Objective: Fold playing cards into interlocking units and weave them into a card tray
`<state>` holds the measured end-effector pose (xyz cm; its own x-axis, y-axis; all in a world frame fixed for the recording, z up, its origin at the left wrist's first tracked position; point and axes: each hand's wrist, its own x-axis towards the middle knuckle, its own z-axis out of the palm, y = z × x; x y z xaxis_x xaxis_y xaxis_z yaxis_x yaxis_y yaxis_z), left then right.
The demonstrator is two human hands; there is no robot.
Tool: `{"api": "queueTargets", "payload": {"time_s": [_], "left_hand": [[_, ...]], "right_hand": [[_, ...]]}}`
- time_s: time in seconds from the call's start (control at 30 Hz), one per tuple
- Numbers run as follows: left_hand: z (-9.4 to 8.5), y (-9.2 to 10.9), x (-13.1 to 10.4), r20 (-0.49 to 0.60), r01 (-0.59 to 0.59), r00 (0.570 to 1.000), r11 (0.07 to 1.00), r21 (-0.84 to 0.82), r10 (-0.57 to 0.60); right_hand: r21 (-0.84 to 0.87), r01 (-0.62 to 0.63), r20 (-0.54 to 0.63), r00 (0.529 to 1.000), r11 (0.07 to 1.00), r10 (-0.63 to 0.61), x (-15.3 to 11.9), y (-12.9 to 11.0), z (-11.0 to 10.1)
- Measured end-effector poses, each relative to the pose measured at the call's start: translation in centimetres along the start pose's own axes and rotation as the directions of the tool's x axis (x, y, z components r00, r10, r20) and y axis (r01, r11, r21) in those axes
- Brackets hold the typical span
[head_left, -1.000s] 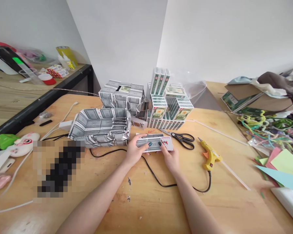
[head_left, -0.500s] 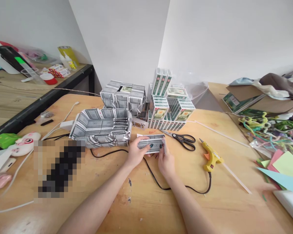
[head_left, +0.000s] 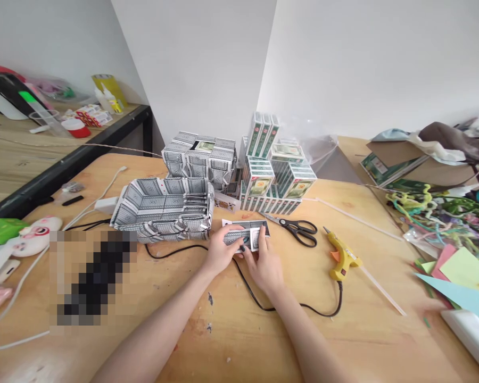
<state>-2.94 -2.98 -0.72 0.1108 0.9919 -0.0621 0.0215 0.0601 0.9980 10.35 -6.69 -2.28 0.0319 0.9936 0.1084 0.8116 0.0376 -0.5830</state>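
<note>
Wooden table (head_left: 375, 319), mid-frame: my left hand (head_left: 220, 254) and right hand (head_left: 264, 266) pinch a folded grey-patterned playing card (head_left: 245, 235). I judge I'm creasing it; next needs firm, even pressure.

Our two bare forearms reaching forward from the lower edge and converging at centre, our left hand (head_left: 220, 254) palm down with fingers curled and pressing, our right hand (head_left: 264, 264) just beside it, fingers bent, dark-painted nails, fingertips nearly meeting.
</note>
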Motion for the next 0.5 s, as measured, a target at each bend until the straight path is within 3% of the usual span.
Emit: {"api": "queueTargets", "payload": {"time_s": [0.2,0.33,0.4,0.5], "left_hand": [[-0.38,-0.15,0.21,-0.045,-0.130,0.990,0.983,0.130,0.137],[-0.34,-0.35,0.37,-0.070,-0.097,0.992,0.986,0.132,0.107],[-0.30,-0.44,0.40,-0.067,-0.092,0.993,0.987,0.132,0.101],[-0.24,-0.56,0.36,-0.030,-0.091,0.995,0.986,0.140,0.097]], "right_hand": [[-0.029,0.102,0.050,0.994,0.994,-0.101,-0.16,0.09,-0.45],[0.225,0.072,-0.018,0.997,0.972,-0.069,-0.20,0.36,-0.47],[0.467,-0.001,-0.032,0.999,0.884,0.018,-0.05,0.46,-0.44],[0.734,-0.137,0.062,0.989,0.665,0.136,0.42,0.52,-0.54]]}}
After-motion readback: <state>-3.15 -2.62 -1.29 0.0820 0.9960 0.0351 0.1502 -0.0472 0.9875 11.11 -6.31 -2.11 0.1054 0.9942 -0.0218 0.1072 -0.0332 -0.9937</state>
